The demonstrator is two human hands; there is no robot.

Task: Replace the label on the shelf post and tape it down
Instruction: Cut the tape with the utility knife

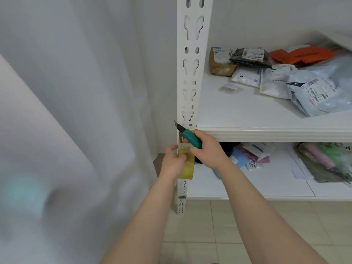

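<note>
A white slotted shelf post (192, 77) runs down the middle of the view. On it, just below the upper shelf edge, sits a brownish label (182, 138) with a white digit, partly hidden by my right hand. My left hand (174, 162) grips a roll of clear yellowish tape (187, 165) held against the post, thumb on its face. My right hand (206, 149) grips a teal utility knife (189, 137); its blade points up-left beside the post, above the tape.
The upper shelf (247, 115) carries several parcels and mail bags at the back right, plus a small piece of clear tape (231, 87). The lower shelf (276, 181) holds more packets and papers. A white curtain (76, 92) hangs left. Tiled floor lies below.
</note>
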